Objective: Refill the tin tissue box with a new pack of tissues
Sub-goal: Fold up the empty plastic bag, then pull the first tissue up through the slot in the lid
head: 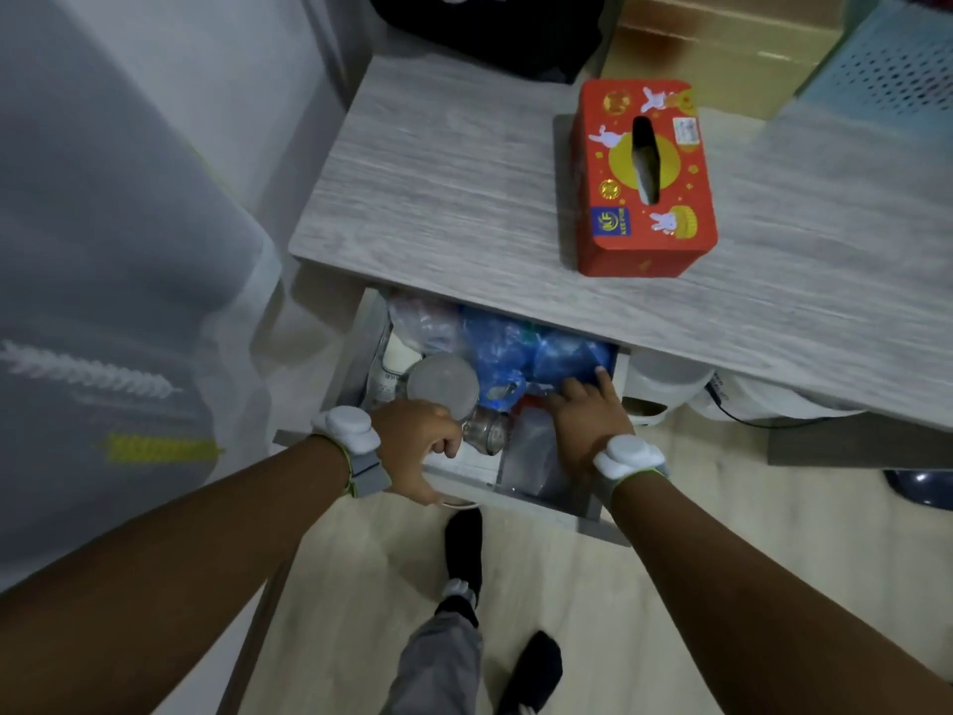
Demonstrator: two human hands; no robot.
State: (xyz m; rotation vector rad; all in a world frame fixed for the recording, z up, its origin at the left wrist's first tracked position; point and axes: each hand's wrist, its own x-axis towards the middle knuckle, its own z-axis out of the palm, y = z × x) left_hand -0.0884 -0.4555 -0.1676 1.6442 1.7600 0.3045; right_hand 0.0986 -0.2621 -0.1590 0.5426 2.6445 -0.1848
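A red tin tissue box (644, 180) with rabbit pictures stands on the grey wooden desk (438, 188), its top slot dark. Below the desk a drawer (541, 500) is pulled out. My left hand (417, 451) grips the drawer's front edge with curled fingers. My right hand (582, 420) reaches into the drawer with fingers spread flat, resting on blue plastic packs (541, 353). Whether one of these is the tissue pack I cannot tell.
The drawer also holds a round clear lid (443, 384), a glass jar (487, 430), and clear bags. A black bag (495, 28) and cardboard box (722, 54) sit behind the desk. A grey fabric-covered thing (103, 250) stands left. My feet are below on the pale floor.
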